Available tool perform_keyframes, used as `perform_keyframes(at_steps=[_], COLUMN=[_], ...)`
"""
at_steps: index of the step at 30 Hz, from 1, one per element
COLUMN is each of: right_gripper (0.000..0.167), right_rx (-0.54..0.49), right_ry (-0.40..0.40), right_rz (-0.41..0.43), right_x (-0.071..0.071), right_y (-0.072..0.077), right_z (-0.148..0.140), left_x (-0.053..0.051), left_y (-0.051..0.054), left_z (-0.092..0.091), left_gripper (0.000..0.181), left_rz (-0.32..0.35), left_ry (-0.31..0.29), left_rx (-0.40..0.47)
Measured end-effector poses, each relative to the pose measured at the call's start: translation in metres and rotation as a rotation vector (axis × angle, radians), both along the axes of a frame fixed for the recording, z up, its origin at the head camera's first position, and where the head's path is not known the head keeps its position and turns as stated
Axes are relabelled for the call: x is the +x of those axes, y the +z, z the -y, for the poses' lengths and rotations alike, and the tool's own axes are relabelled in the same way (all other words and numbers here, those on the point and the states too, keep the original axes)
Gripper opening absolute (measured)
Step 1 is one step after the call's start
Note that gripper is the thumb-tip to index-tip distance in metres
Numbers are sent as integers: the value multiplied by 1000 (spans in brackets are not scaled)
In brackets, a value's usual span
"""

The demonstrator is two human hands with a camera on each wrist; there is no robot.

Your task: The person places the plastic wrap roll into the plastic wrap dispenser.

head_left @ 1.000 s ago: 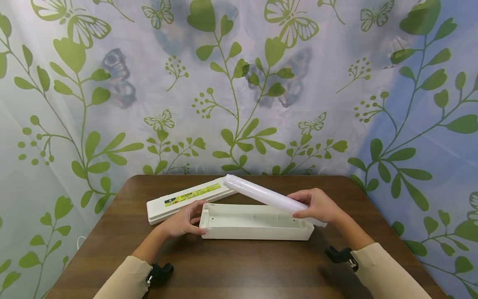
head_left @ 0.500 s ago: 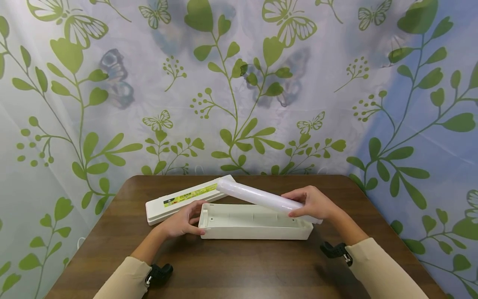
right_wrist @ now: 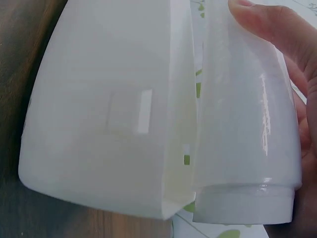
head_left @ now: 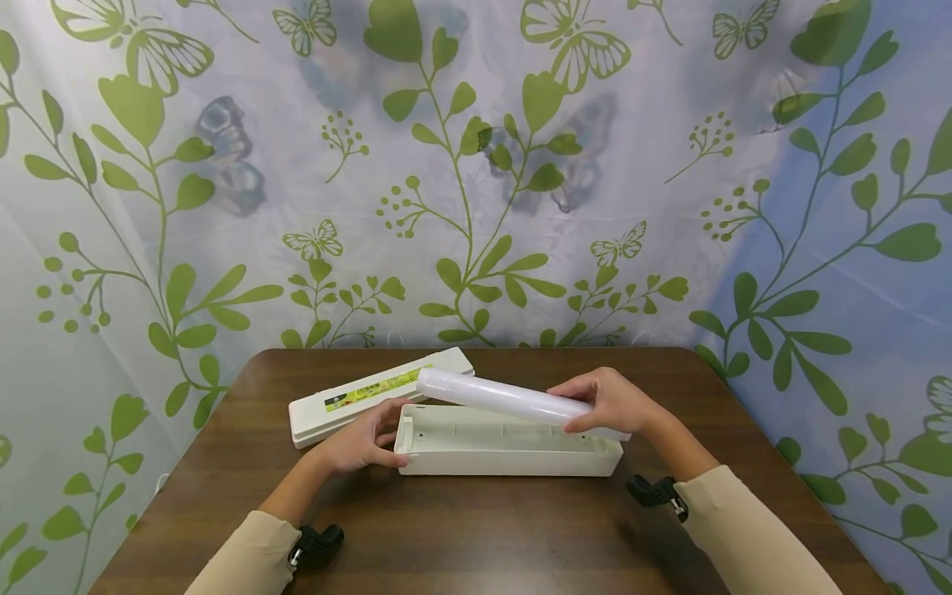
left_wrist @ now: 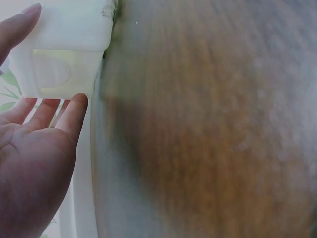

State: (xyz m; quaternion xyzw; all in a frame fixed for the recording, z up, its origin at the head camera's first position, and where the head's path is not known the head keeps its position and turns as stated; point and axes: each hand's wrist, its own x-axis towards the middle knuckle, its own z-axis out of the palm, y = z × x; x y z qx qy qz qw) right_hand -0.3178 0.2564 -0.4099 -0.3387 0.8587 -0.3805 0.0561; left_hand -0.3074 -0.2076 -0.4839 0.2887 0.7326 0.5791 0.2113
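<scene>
A long white open-topped box [head_left: 513, 464] stands on the table. My left hand [head_left: 362, 438] holds its left end, thumb at the front and fingers towards the back. In the left wrist view, the thumb and fingertips sit on either side of the box end [left_wrist: 74, 29]. My right hand [head_left: 613, 405] grips a glossy white roll of plastic wrap [head_left: 494, 394] near its right end. The roll slants above the box, its left end higher and farther back. In the right wrist view, the roll [right_wrist: 242, 109] is beside the box wall [right_wrist: 99, 114], and the thumb lies along it.
Behind the box to the left lies a white lid [head_left: 308, 420] bearing a yellow-green label [head_left: 387, 385]; the roll's left end overlaps it in view. Brown wooden table [head_left: 461, 537] extends in front. A leaf-and-butterfly patterned curtain [head_left: 297, 140] hangs at the table's back edge.
My right hand has moved the roll leftward, and its raised left end has come down nearer the box. The left hand and box have stayed almost in place.
</scene>
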Motion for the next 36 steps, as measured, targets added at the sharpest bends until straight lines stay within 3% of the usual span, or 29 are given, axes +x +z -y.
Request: perform_keyframes(at_steps=[11,18,36], right_gripper=[48,48,49], right_rx=[13,8,11], right_ry=[31,80,121], right_rz=[76,82,92], right_x=[-8,-12,-17], right_y=[-3,-4,-8], right_z=[10,14,17], left_x=[-8,-11,-13], left_y=[-1,-2,-3], left_z=[3,4,5], left_gripper=[95,97,88], left_rz=[-43,-78,-77], left_ry=[4,0,20], left_rx=[-27,-31,-30])
